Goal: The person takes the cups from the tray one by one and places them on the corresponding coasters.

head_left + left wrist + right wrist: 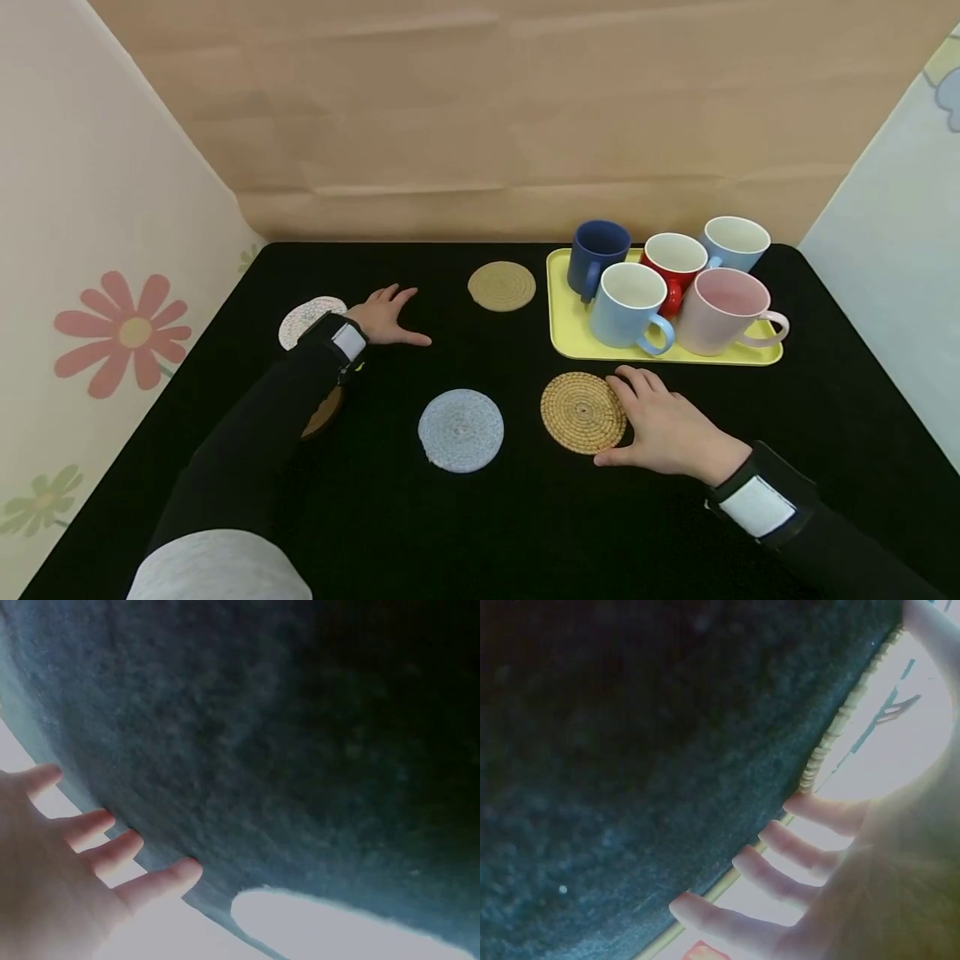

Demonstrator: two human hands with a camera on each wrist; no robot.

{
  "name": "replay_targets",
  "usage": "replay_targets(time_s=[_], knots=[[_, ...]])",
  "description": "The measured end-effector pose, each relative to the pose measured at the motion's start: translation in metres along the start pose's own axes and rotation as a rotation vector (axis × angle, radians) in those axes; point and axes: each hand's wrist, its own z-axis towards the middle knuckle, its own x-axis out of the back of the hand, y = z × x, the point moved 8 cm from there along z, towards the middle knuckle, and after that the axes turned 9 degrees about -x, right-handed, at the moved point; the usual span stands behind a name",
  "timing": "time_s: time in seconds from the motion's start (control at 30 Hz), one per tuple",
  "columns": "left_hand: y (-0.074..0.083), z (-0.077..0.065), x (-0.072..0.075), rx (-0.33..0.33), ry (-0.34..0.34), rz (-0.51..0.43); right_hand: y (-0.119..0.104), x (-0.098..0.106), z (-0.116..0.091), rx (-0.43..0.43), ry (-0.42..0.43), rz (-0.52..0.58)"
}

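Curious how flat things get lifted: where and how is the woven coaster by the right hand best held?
Probably best by the rim of the woven coaster, from the right: thumb on the near edge, fingers on the far edge. It is a thin disc with no handle, lying flat on the black table, so the rim offers a grip. The right hand is at that side.

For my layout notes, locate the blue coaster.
In the head view, the blue coaster lies below centre, left of the woven coaster by the right hand.
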Motion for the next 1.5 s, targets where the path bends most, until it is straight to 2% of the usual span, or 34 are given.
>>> replay_targets(time_s=[0.17,0.33,0.43,0.53,0.6,0.67,0.77,0.87,1.07,1.2,1.37,1.5], knots=[[-0.002,-0.002,0.001,0.005,-0.033,-0.051,0.000,0.000,0.001,0.003,0.003,-0.004],[0.010,-0.005,0.010,0.022,-0.039,-0.038,0.001,0.001,0.001,-0.003,-0.003,-0.015],[0.014,-0.005,0.010,0.042,-0.051,-0.032,-0.002,0.001,0.002,-0.013,-0.035,-0.049],[0.011,-0.001,0.004,0.053,-0.070,-0.032,-0.009,0.003,0.004,-0.026,-0.089,-0.094],[0.009,0.003,0.001,0.045,-0.072,-0.031,-0.017,0.008,0.006,-0.024,-0.109,-0.125],[0.009,0.005,-0.001,0.040,-0.066,-0.035,-0.030,0.017,0.010,0.002,-0.093,-0.154],[0.010,0.005,0.000,0.030,-0.051,-0.042,-0.056,0.029,0.019,0.076,-0.048,-0.191],[0.011,0.003,0.002,0.024,-0.029,-0.063,-0.086,0.034,0.033,0.176,-0.044,-0.179],[0.008,0.003,0.004,0.026,0.014,-0.108,-0.136,0.019,0.062,0.388,-0.101,-0.075],[0.008,0.006,0.005,0.021,0.018,-0.098,-0.158,0.004,0.070,0.478,-0.136,-0.030],[0.009,0.005,0.008,0.031,0.020,-0.091,-0.175,-0.018,0.072,0.481,-0.229,-0.045],[0.006,0.005,0.004,0.051,0.004,-0.099,-0.182,-0.031,0.071,0.473,-0.267,-0.039]])
